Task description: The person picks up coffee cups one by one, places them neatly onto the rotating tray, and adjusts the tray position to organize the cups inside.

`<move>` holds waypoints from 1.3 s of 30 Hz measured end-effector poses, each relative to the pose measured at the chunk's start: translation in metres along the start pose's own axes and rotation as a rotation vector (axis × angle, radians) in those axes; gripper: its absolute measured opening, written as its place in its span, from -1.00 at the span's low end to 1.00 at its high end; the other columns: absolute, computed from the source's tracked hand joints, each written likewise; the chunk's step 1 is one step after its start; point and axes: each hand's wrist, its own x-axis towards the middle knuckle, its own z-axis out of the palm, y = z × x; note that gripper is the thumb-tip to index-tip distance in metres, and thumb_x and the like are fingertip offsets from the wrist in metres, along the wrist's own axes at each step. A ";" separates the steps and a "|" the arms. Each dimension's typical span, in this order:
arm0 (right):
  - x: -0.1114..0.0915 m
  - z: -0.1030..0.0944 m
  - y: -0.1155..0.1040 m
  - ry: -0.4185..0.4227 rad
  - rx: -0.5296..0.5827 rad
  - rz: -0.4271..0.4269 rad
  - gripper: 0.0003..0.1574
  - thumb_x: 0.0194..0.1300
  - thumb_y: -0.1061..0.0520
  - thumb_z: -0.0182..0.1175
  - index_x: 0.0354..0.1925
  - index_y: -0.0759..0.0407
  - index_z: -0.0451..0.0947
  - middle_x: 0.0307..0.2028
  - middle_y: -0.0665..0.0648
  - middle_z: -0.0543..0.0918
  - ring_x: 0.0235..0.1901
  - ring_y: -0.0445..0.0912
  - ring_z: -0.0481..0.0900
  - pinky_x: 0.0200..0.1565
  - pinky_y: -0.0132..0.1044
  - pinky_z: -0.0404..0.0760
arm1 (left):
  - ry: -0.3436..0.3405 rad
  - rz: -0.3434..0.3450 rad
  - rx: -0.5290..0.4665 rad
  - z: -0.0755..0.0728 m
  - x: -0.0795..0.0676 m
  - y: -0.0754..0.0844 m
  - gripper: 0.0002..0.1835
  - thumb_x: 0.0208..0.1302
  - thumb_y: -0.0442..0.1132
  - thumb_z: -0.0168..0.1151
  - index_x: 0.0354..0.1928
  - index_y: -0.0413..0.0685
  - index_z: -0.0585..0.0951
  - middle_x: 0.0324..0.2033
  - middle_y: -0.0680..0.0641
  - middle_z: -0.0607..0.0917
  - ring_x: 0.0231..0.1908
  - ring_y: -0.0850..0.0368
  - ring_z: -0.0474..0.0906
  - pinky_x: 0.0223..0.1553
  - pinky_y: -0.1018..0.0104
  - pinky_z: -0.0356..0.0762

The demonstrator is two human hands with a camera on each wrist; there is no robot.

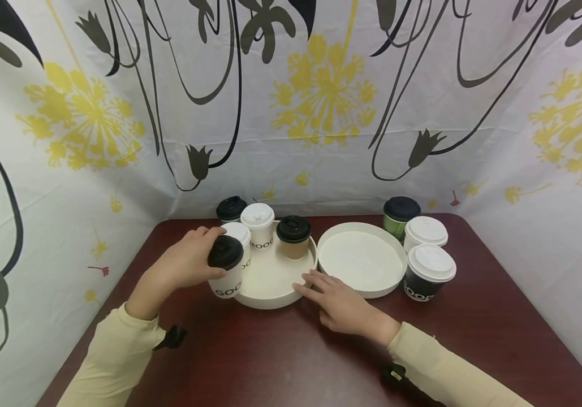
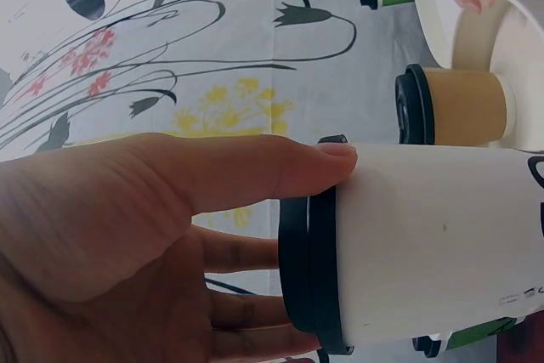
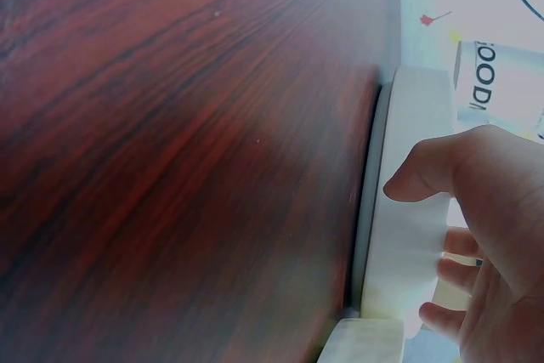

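Note:
My left hand (image 1: 186, 260) grips a white paper cup (image 2: 442, 235) by its black lid (image 1: 225, 252), thumb on one side and fingers on the other. That cup is at the left front edge of a round cream tray (image 1: 265, 282); whether it touches the table is unclear. On this tray, a brown cup (image 1: 294, 249) with a black lid stands at the right. White-lidded white cups (image 1: 258, 226) stand toward its left side. My right hand (image 1: 341, 305) holds the tray's front-right rim, its thumb against the outer wall (image 3: 408, 244) and its fingers over the edge.
A second round cream tray (image 1: 362, 257) adjoins the first on the right, with no cups on it. Right of it stand a green cup (image 1: 395, 226) with a black lid, a white-lidded cup (image 1: 425, 232) and a black cup (image 1: 420, 285). Another black-lidded cup (image 1: 231, 208) stands back left.

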 end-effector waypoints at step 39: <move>-0.001 0.003 -0.001 0.010 0.022 0.010 0.02 0.09 0.21 0.29 0.49 -0.14 0.20 0.43 0.17 0.35 0.47 0.09 0.26 0.39 0.04 0.37 | 0.022 0.057 -0.029 0.025 0.024 0.015 -0.13 0.01 -0.07 0.52 0.38 -0.07 0.35 0.27 -0.27 0.48 0.24 -0.18 0.45 0.12 -0.16 0.54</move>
